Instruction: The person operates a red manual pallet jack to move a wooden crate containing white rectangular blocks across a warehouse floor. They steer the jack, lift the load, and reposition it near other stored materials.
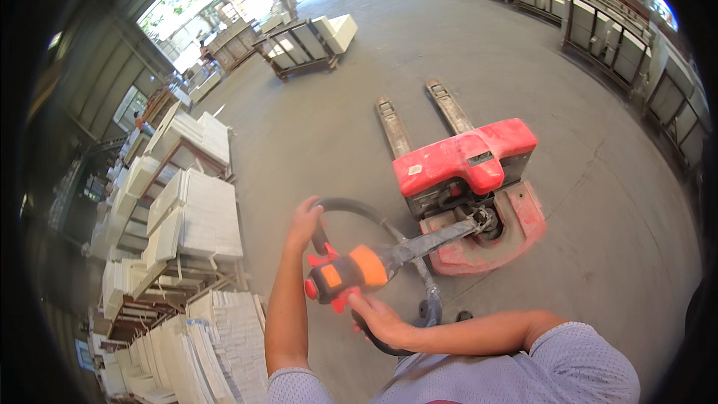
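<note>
Red pallet truck (467, 157) out in front of the person, on the concrete floor (314, 135), two bare forks (452, 108) facing away; its tiller shaft (441, 241) angles back to an orange-and-black control head (348, 275) between the hands. Risks, as I judge them: swinging the tiller too far could send the truck body or fork tips off line, into the slab cart (299, 49) up ahead or the pale slab stacks (198, 213) on the left; likely cause would be steering late or misjudging fork length; a thumb knocking a red control lever (342, 301) by accident might jerk the truck, and with the person standing this close to the red base, feet could get caught (feet not clearly visible, so that one's a guess); slab racks (609, 41) on the right look well apart, lower worry.

Fingers: left hand (302, 224) is folded round the upper left part of the black handle loop (351, 206), not spread; right hand (381, 322) is curled round the loop's lower part, thumb side up by the red lever; cannot tell whether the lever is pressed; right fingertips partly hidden underneath.
</note>
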The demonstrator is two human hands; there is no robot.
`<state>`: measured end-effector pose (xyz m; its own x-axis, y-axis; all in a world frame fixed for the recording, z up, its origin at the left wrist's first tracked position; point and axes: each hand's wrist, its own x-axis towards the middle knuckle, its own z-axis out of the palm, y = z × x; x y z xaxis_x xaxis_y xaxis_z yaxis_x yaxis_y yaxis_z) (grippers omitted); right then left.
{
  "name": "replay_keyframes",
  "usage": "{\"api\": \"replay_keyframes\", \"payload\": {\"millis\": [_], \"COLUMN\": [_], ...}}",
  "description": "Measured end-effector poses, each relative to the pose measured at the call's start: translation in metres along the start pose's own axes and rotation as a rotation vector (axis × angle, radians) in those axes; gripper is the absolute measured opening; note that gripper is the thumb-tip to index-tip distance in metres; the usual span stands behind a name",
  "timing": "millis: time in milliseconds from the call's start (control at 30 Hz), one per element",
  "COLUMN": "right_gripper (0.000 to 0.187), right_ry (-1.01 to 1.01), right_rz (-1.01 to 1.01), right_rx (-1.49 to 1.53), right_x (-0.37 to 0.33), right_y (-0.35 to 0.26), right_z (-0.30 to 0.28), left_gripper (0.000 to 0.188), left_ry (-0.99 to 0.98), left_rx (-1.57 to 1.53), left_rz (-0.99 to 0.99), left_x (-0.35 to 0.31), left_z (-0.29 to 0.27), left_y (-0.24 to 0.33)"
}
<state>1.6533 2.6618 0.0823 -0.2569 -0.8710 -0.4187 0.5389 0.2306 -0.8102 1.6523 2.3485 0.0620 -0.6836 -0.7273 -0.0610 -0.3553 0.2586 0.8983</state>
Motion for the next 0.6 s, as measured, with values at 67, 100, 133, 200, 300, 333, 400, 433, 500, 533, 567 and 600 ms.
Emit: {"api": "replay_keyframes", "payload": {"millis": [67,100,133,200,300,333,400,433,500,533,567,600], "right_gripper": [0.059,0.059,0.058,0.057,0.062,0.062,0.063,0.062,0.063,0.063,0.063,0.064], "right_ry": [-0.031,-0.09,0.012,0.001,0.145,0.234,0.154,0.131,0.221,0.15,0.195,0.252], "right_rz": [-0.017,0.021,-0.01,0.002,-0.013,-0.058,0.013,0.039,-0.011,0.03,0.004,-0.004], "right_rx": [0.004,-0.004,-0.014,-0.041,-0.082,-0.085,-0.083,-0.089,-0.181,-0.215,-0.236,-0.274], "right_x": [0.011,0.016,0.02,0.027,0.033,0.035,0.034,0.033,0.024,0.018,0.01,0.001], "right_y": [-0.006,-0.008,-0.011,-0.018,-0.026,-0.032,-0.021,-0.017,-0.028,-0.036,-0.05,-0.066], "right_z": [-0.005,-0.007,-0.013,-0.025,-0.045,-0.061,-0.055,-0.053,-0.079,-0.094,-0.117,-0.143], "left_gripper": [0.049,0.051,0.049,0.046,0.04,0.039,0.037,0.037,0.037,0.037,0.037,0.038], "left_ry": [-0.006,-0.006,-0.037,-0.04,-0.153,-0.176,-0.242,-0.253,-0.207,-0.24,-0.27,-0.282], "left_rx": [0.177,0.266,0.313,0.462,0.54,0.523,0.586,0.614,0.618,0.595,0.581,0.54], "left_rz": [-0.051,-0.073,0.023,0.078,0.568,0.744,0.606,0.612,0.715,0.727,0.756,0.827], "left_x": [0.017,0.024,0.032,0.056,0.096,0.099,0.096,0.091,0.083,0.085,0.092,0.101], "left_z": [0.001,0.002,0.006,0.027,0.057,0.06,0.061,0.06,0.071,0.084,0.103,0.127], "left_y": [-0.006,-0.006,-0.003,0.009,0.017,0.011,-0.005,-0.011,-0.011,0.0,0.019,0.043]}}
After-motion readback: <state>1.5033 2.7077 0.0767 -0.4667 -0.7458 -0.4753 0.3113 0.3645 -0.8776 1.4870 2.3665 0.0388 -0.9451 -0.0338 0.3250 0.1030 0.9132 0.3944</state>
